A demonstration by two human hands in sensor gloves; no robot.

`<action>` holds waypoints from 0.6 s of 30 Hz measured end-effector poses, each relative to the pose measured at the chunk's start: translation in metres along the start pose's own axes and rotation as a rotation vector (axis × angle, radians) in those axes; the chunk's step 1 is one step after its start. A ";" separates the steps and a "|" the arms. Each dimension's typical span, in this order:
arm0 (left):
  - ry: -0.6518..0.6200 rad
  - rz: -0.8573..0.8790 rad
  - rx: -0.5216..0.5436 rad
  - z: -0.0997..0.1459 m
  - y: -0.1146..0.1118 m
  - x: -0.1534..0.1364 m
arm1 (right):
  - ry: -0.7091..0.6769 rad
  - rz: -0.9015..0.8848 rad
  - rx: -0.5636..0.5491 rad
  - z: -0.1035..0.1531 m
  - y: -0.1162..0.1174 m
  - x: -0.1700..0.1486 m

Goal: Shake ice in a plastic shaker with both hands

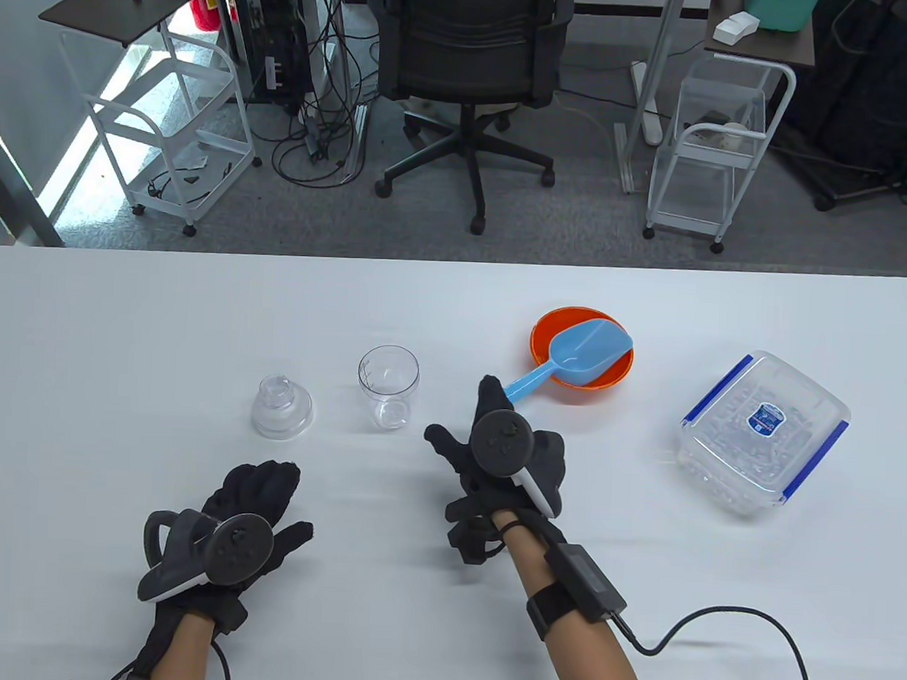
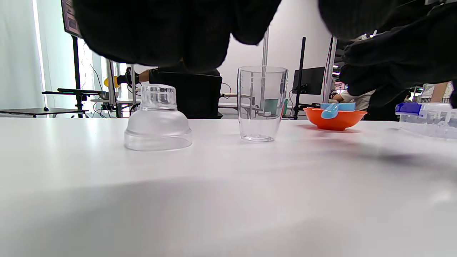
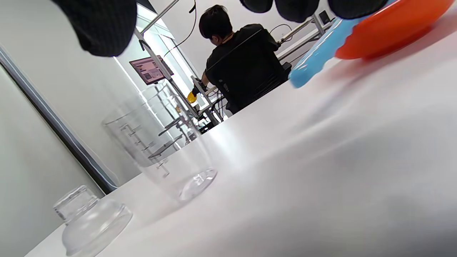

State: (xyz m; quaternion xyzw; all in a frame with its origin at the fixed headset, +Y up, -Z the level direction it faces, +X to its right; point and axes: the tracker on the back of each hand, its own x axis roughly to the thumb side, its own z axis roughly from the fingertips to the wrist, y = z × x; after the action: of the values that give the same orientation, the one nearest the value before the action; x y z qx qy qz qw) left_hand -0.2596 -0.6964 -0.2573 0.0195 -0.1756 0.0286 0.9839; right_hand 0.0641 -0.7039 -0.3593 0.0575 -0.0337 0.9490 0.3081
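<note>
The clear plastic shaker cup (image 1: 388, 386) (image 2: 261, 103) (image 3: 162, 144) stands upright and empty on the white table. Its domed clear lid (image 1: 282, 407) (image 2: 157, 119) (image 3: 89, 223) sits apart, to the cup's left. A blue scoop (image 1: 573, 356) (image 2: 330, 110) (image 3: 316, 57) lies in an orange bowl (image 1: 608, 377) (image 2: 335, 119) (image 3: 389, 28), its handle sticking out toward my right hand. My right hand (image 1: 495, 428) hovers open just short of that handle, holding nothing. My left hand (image 1: 255, 497) rests open near the table's front, below the lid.
A clear lidded box with blue clips (image 1: 763, 432) (image 2: 426, 117), ice inside, sits at the right of the table. Beyond the far edge stand an office chair (image 1: 469, 63) and wire carts (image 1: 714, 141). A seated person (image 3: 239, 71) shows in the background.
</note>
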 end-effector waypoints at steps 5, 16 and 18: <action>0.010 -0.016 -0.020 0.000 -0.001 0.000 | 0.057 0.028 -0.024 0.015 -0.030 -0.036; 0.031 -0.064 -0.040 0.001 -0.004 -0.001 | 0.408 0.149 -0.012 0.038 -0.101 -0.132; 0.033 -0.071 -0.041 0.001 -0.003 -0.001 | 0.498 0.096 -0.044 0.042 -0.113 -0.149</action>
State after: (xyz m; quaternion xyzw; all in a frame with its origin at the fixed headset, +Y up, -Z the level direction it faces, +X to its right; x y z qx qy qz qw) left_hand -0.2604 -0.6999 -0.2568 0.0050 -0.1593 -0.0098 0.9872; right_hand 0.2548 -0.7032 -0.3335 -0.1865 0.0198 0.9465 0.2626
